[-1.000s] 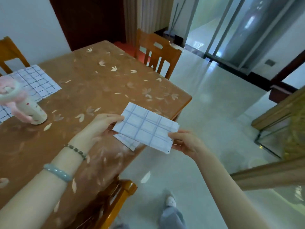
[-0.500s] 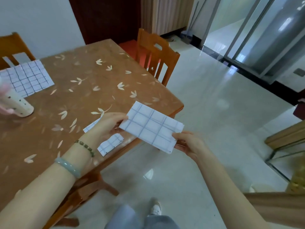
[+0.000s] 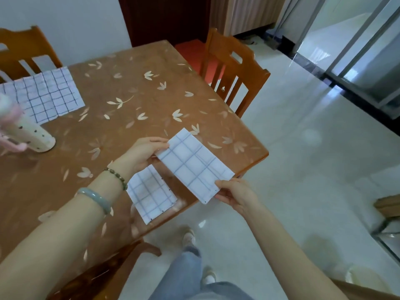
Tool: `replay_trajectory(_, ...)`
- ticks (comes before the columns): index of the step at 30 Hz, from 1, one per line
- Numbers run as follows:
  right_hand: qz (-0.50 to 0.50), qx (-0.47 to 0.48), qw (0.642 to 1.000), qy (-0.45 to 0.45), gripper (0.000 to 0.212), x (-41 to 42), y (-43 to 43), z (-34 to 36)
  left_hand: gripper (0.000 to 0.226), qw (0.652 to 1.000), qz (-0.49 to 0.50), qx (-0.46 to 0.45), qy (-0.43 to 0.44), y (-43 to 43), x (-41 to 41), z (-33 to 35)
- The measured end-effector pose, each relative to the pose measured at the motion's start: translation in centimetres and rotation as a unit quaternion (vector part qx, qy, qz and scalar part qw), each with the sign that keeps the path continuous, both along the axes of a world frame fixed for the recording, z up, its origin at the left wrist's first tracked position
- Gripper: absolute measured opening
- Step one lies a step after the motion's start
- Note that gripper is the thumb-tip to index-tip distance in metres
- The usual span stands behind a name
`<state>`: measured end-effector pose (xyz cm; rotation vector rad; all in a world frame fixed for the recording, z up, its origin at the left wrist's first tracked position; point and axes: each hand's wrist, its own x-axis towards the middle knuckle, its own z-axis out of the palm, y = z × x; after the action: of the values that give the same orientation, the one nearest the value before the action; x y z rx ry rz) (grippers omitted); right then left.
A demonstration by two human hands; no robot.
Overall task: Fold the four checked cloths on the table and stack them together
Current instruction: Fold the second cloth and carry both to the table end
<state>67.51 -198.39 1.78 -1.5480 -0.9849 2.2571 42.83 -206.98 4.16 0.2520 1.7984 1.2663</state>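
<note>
left hand [image 3: 144,151] and right hand [image 3: 234,192] pinch opposite ends of a folded cloth [image 3: 194,165] held taut above the table [image 3: 134,87] corner, mid-fold; next likely lay it on the folded piece [image 3: 151,193] just below the left hand.

Both arms extended forward, forearms bare. Left hand [image 3: 144,151] palm roughly up, fingers pinched on one short end of the folded cloth [image 3: 194,164]; two bracelets on that wrist. Right hand [image 3: 236,194] lower and nearer the body, thumb on top, pinching the opposite end.
</note>
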Motion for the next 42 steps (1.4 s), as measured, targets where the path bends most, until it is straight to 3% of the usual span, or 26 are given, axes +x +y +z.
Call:
replay_trajectory(6, 0.015, -0.066, 0.996, -0.056, 0.013, -4.7, -0.7, -4.2, 0.009, 0.996, -0.042, -0.060, 0.054, 1.2, -4.9, -3.6)
replay_trajectory(11, 0.026, -0.111, 0.986, -0.123, 0.010, -6.2, -0.3, -7.1, 0.009, 0.969, -0.134, -0.093, 0.183, 2.3, -5.9, -7.0)
replay_trajectory(17, 0.053, -0.088, 0.982, -0.161, 0.015, -7.1, 0.8, -8.9, 0.014, 0.947, -0.152, -0.139, 0.246, 3.2, -5.6, -10.7)
replay_trajectory(25, 0.192, -0.010, 0.953, -0.235, 0.017, -6.9, 2.1, -9.3, 0.015, 0.933, -0.138, -0.165, 0.289, 3.6, -4.5, -13.3)
replay_trajectory(27, 0.260, 0.017, 0.931, -0.256, 0.024, -6.5, 2.6, -8.9, 0.027, 0.938, -0.113, -0.155, 0.288, 3.4, -4.3, -13.7)
replay_trajectory(30, 0.392, 0.076, 0.870, -0.290, 0.034, -5.7, 3.7, -7.9, 0.045, 0.938, -0.081, -0.142, 0.307, 3.1, -3.9, -13.8)
replay_trajectory(34, 0.476, 0.175, 0.813, -0.286, 0.039, -5.4, 6.9, -5.9, 0.062, 0.926, -0.022, -0.141, 0.348, 2.8, -3.2, -12.3)
replay_trajectory(39, 0.566, 0.286, 0.753, -0.175, 0.044, -7.9, 11.6, 0.5, 0.067, 0.949, -0.040, -0.122, 0.286, 1.6, -2.8, -7.6)
replay_trajectory(42, 0.563, 0.350, 0.745, -0.071, 0.061, -10.3, 12.5, 6.8, 0.079, 0.954, 0.066, -0.017, 0.292, 0.7, -2.2, -2.4)
